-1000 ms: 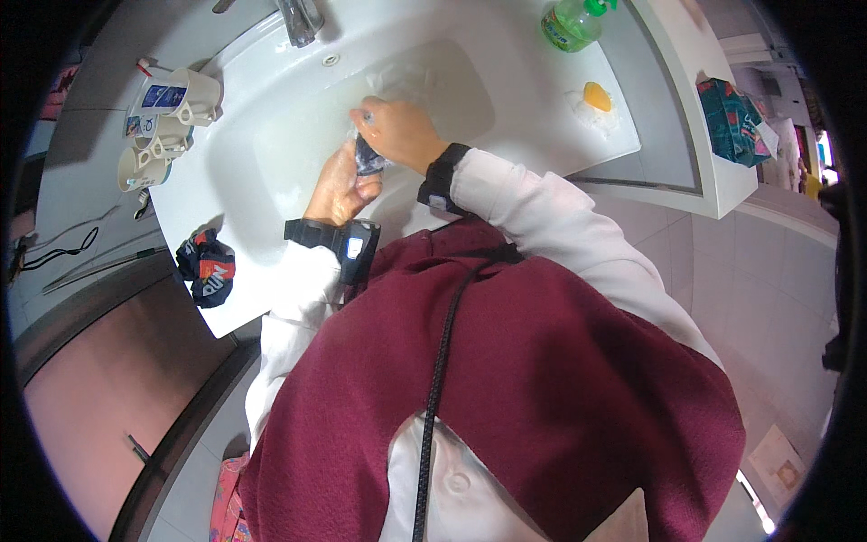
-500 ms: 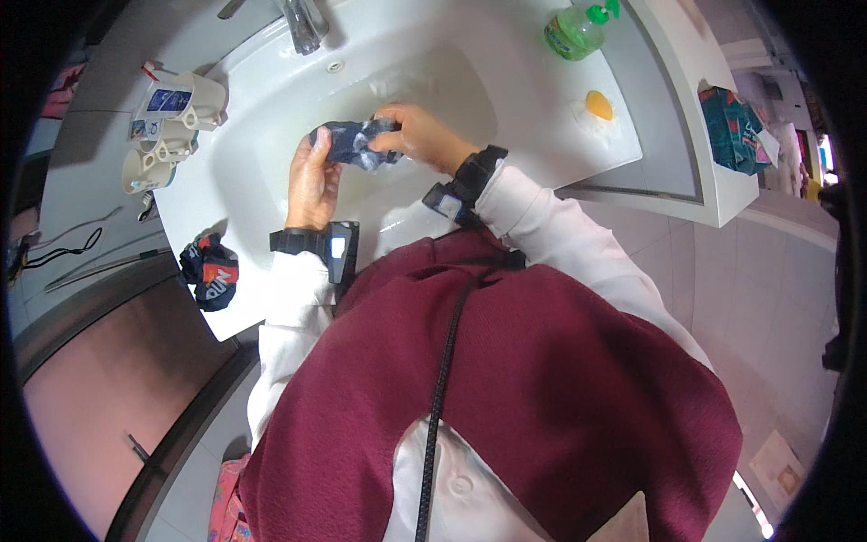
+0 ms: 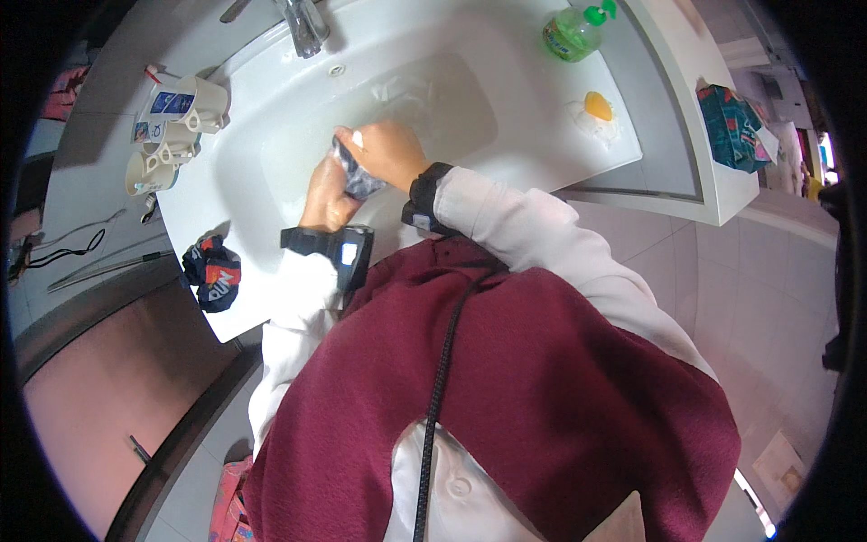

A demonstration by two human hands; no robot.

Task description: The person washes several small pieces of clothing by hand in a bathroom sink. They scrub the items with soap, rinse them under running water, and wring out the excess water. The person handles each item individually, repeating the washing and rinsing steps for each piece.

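Observation:
Over the sink (image 3: pixel 244 194) I hold a small wet dark blue cloth (image 3: pixel 364 183) between both hands, bunched up and streaked with suds; I cannot tell what garment it is. My left hand (image 3: pixel 330 191) is closed around its near left side. From the right, my right hand (image 3: pixel 388 154) folds over its upper part, fingers wrapped and pressed against the left hand. Much of the cloth is hidden by the hands. Cloudy water stands in the basin below, with something whitish (image 3: pixel 406 93) lying in it beyond my hands.
A faucet (image 3: pixel 305 36) rises at the back. On the right rim are a green pump bottle (image 3: pixel 574 34) and an orange soap bar (image 3: pixel 597 106) in suds. A crumpled dark printed cloth (image 3: pixel 215 271) lies on the left rim, near white cups (image 3: pixel 206 99).
The cloth was stretched flat between my hands and is now bunched up. My right hand has moved left and down onto it, meeting my left hand, which has shifted slightly right.

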